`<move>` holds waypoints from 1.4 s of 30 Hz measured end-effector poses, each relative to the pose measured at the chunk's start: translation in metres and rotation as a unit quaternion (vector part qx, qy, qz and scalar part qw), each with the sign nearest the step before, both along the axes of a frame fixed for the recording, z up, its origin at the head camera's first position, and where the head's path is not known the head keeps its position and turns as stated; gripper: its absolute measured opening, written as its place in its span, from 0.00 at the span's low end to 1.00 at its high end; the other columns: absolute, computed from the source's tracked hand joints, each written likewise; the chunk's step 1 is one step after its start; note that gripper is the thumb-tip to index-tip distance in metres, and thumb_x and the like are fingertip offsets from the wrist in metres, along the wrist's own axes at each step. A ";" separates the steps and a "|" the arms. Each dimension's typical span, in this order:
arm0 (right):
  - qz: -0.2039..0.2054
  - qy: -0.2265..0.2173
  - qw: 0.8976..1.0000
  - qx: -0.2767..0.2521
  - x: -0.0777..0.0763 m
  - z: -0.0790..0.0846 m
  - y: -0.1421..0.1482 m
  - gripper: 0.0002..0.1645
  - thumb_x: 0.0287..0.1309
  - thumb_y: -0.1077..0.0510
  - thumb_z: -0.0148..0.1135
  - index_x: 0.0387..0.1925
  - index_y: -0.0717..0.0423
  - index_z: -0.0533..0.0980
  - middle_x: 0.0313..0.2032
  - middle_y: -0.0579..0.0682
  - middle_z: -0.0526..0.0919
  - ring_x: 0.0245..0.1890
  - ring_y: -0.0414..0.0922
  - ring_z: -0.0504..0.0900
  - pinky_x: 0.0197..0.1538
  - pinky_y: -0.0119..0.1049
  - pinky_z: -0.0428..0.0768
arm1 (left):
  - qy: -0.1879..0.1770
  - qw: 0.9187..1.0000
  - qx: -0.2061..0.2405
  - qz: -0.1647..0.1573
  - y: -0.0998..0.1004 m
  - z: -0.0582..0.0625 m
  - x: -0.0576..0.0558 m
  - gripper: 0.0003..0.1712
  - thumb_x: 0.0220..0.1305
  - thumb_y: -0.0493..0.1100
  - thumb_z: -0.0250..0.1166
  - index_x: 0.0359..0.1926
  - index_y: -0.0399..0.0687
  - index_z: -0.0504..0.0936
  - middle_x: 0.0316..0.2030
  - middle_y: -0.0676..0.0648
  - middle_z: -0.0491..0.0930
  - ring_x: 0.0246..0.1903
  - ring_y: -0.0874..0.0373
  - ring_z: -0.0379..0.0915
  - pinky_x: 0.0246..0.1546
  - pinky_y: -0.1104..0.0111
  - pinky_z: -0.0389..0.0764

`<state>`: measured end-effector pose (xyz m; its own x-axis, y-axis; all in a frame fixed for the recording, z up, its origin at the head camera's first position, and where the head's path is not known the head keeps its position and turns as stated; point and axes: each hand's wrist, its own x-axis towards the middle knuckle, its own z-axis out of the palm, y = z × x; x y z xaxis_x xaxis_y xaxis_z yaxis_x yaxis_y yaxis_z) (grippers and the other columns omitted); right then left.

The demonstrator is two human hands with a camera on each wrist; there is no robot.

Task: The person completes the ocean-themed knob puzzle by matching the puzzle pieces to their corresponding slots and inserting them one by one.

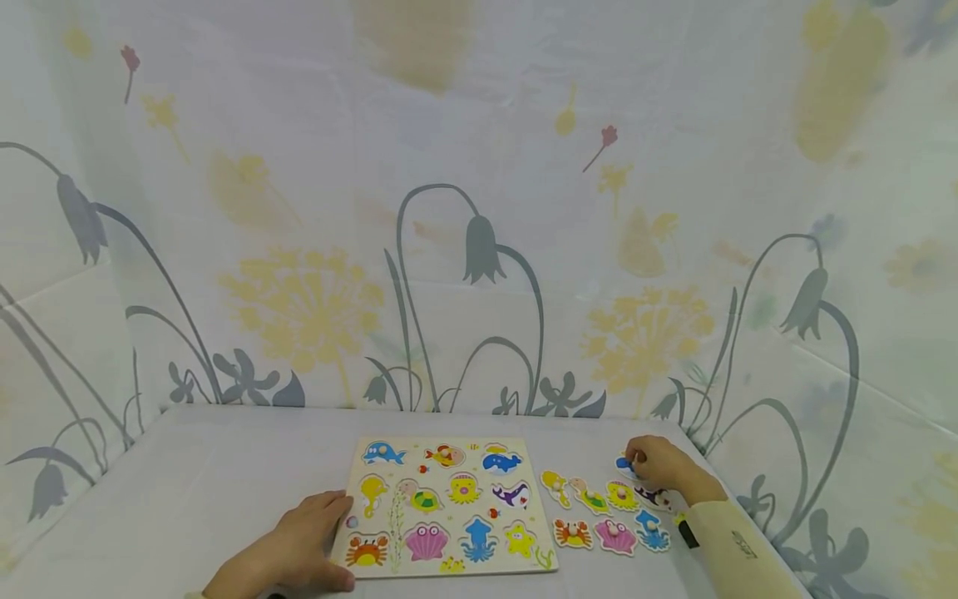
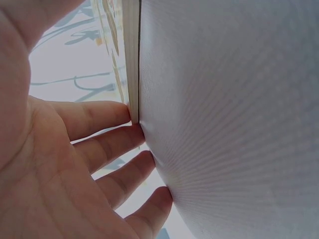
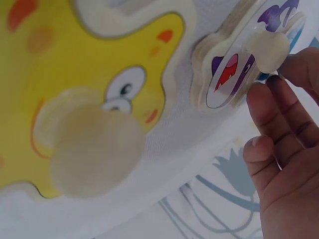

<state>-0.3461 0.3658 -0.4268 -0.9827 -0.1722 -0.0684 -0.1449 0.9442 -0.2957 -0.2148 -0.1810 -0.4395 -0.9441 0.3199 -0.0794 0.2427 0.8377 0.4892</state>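
Note:
A wooden peg puzzle board [image 1: 400, 566] printed with sea animals lies flat on the table. My left hand [image 1: 303, 541] rests at its left side; the fingertips touch the edge of the board [image 2: 131, 59] and the tabletop, and the thumb lies at the near corner. Off to the right, my right hand [image 1: 662, 466] pinches a blue puzzle piece [image 1: 623, 467], mostly hidden by the fingers. Just nearer than that hand is a purple-and-white shark piece [image 1: 653, 498], its round knob [image 3: 269, 50] close to the fingers in the right wrist view.
Right of the board lie knobbed pieces: a seahorse [image 1: 555, 489], turtle [image 1: 589, 497], yellow octopus [image 1: 622, 495], crab [image 1: 572, 534], pink shell [image 1: 615, 537], blue squid [image 1: 652, 532] and yellow starfish [image 3: 149, 64]. A dolphin [image 1: 383, 452] and a fish [image 1: 446, 455] with knobs sit in the board.

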 end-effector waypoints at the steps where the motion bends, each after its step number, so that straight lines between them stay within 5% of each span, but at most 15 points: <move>1: -0.001 -0.001 1.000 -0.001 0.000 0.000 0.000 0.09 0.53 0.68 0.56 0.35 0.55 0.77 0.29 0.49 0.73 0.28 0.45 0.71 0.28 0.35 0.75 | 0.000 1.000 0.001 0.001 0.000 0.000 0.000 0.59 0.30 0.61 0.81 0.62 0.34 0.69 0.63 0.33 0.64 0.64 0.33 0.55 0.60 0.36 0.58; 15: 0.002 0.021 1.000 0.003 -0.008 -0.003 -0.004 0.08 0.51 0.64 0.60 0.34 0.52 0.78 0.30 0.47 0.75 0.30 0.45 0.72 0.31 0.37 0.76 | -0.003 1.000 0.001 0.002 0.000 -0.001 0.000 0.59 0.30 0.62 0.80 0.62 0.33 0.69 0.63 0.33 0.65 0.64 0.33 0.55 0.60 0.36 0.58; 26: 0.105 0.081 0.991 -0.006 -0.011 0.005 -0.034 0.06 0.49 0.63 0.62 0.31 0.50 0.79 0.27 0.41 0.74 0.27 0.41 0.70 0.34 0.38 0.74 | -0.007 1.000 -0.003 0.004 0.001 0.000 0.000 0.59 0.31 0.61 0.81 0.62 0.34 0.69 0.63 0.33 0.64 0.64 0.33 0.55 0.60 0.36 0.58; 42: 0.153 0.105 0.982 -0.011 -0.013 0.015 -0.085 0.08 0.49 0.63 0.63 0.32 0.49 0.79 0.27 0.39 0.74 0.27 0.40 0.70 0.32 0.35 0.74 | -0.009 1.000 0.004 0.009 0.001 0.002 0.001 0.59 0.30 0.61 0.81 0.62 0.34 0.69 0.63 0.32 0.64 0.64 0.32 0.54 0.60 0.36 0.58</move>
<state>-0.3587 0.2810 -0.4117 -0.8762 -0.4617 0.1383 -0.4820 0.8400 -0.2493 -0.2142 -0.1799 -0.4378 -0.9480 0.3038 -0.0945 0.2187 0.8379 0.5000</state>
